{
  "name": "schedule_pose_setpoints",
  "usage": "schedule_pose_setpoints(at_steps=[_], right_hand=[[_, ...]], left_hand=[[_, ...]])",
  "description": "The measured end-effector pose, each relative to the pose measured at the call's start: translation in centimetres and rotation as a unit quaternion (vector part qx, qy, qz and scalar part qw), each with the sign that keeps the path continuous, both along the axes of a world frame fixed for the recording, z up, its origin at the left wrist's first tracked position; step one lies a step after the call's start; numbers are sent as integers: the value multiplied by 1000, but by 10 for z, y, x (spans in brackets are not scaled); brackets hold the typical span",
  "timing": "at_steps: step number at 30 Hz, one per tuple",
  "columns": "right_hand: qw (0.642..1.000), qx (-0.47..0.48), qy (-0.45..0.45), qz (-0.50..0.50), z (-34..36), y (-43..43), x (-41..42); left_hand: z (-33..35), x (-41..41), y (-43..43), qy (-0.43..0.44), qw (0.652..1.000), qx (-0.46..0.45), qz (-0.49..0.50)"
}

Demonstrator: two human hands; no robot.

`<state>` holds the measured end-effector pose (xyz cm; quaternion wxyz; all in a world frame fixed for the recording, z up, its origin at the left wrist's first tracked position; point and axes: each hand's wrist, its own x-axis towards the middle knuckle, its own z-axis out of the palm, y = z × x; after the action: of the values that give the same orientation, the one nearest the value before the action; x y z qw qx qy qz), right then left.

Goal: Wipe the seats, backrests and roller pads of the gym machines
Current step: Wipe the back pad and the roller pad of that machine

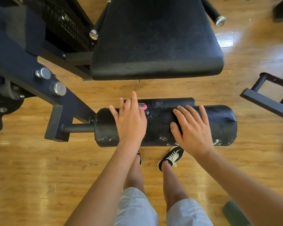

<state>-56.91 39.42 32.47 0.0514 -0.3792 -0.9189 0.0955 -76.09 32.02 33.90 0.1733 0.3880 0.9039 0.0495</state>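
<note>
Left hand (130, 121) fingers spread over pink cloth (142, 106), right hand (192, 128) flat, fingers spread on roller pad (219, 126)

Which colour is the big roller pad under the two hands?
Black, with white scuffs; the roller pad shows best in the head view.

Gym: padded machine seat (155, 38), roller pad (165, 126), weight stack (67, 28), steel frame (23, 62), wood-look floor (31, 168).

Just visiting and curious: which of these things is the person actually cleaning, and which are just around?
Part of the job:
roller pad, under both hands
seat
pink item at the left hand's fingers, possibly a cloth

Just around:
weight stack
loose black handle
wooden floor
</note>
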Motion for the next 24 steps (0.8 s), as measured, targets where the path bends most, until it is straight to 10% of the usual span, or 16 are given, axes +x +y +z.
schedule_pose_setpoints(at_steps=[24], right_hand=[[1000, 26, 10, 4, -6, 45, 61]], left_hand=[[-5, 8, 9, 9, 1000, -11, -12]])
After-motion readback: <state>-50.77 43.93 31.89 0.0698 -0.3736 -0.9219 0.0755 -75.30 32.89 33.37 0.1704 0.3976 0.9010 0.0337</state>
